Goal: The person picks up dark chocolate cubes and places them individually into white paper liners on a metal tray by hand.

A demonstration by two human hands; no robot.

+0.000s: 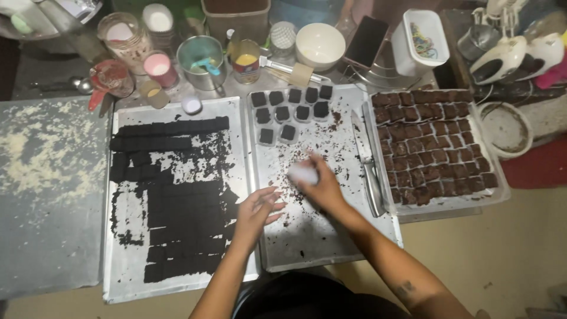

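Left hand [258,208]: forearm enters from the lower edge and rises toward centre frame. Palm turned partly upward, fingers loosely spread and pointing right, nothing visibly gripped.

Right hand [316,180]: forearm enters from the lower right and crosses diagonally up-left. Fingers curled inward around something pale and blurred at the fingertips. Its knuckles lie just beyond the left fingertips; the hands are apart.
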